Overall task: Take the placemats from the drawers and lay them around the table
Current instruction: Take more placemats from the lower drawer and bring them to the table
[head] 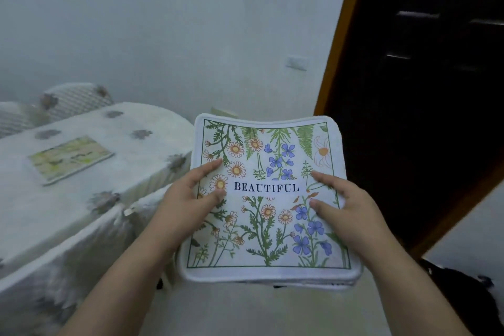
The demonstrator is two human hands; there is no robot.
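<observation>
A table draped in a white flower-patterned cloth [81,172] is seen at left, one green-toned rectangular placemat [70,157] laid on it. A stack of white floral fabric placemats [268,199] is gripped in mid-air, beside the table, by the left hand [188,199] and right hand [346,207], thumbs and forefingers spread on top, other fingers hidden beneath.

two hands [188,199] [346,207], one stack of placemats [272,226], one laid placemat [69,157], one table [81,199], two chairs [79,101].
</observation>
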